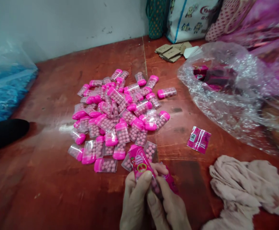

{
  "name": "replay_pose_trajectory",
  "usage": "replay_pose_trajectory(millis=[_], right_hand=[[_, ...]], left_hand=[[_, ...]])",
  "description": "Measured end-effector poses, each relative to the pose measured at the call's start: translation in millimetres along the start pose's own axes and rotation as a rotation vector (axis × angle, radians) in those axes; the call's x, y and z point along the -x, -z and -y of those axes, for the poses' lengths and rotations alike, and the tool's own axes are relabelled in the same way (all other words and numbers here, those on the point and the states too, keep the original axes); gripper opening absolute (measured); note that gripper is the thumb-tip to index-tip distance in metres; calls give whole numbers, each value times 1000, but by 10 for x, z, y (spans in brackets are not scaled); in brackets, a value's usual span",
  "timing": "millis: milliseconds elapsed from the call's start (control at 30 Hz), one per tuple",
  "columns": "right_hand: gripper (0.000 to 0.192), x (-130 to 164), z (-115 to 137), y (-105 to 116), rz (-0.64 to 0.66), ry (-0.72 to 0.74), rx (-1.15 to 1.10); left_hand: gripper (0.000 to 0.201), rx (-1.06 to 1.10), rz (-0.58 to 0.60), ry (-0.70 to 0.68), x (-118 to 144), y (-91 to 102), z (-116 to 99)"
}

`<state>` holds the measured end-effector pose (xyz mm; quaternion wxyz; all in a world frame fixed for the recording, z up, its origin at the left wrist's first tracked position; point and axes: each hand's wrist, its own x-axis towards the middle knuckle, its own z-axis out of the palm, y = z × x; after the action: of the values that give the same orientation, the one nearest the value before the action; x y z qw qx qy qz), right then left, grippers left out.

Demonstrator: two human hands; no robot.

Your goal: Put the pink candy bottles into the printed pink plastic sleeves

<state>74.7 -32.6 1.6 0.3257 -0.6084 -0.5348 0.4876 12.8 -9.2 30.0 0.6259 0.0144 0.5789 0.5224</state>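
Both hands meet at the lower middle of the head view around one candy box, a clear case of pink balls partly covered by a printed magenta sleeve. My left hand grips its left side, the thumb pressed on the printed face. My right hand closes on the lower right part, where pink balls show through. Beside the right fingers lies more magenta wrapper, partly hidden by the hand. Just beyond the hands spreads a pile of pink-capped candy boxes without sleeves.
A flat magenta sleeve lies right of the pile. Clear plastic bag with magenta wrappers and a crumpled pale cloth occupy the right. Cardboard pieces and a white bag stand behind; a bag of blue items is left.
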Motion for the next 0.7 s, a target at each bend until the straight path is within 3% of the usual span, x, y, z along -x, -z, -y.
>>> replay_pose_trajectory(millis=[133,267,367,600,700], right_hand=[[45,-24,12,3,4,-12,-37],[39,-81,23,0,3,56,-76],[34,-78,23,-8,-22,86,-35],[44,-35,-47,-74,-178,12,20],[41,-99,-57,-45,-69,29,-155]], left_hand=[[12,40,36,-10,-44,56,-6],[26,149,103,12,-85,45,-67],[34,186,89,27,-94,25,-67],[28,23,45,-79,-132,84,57],[31,-14,52,-71,-122,108,61]])
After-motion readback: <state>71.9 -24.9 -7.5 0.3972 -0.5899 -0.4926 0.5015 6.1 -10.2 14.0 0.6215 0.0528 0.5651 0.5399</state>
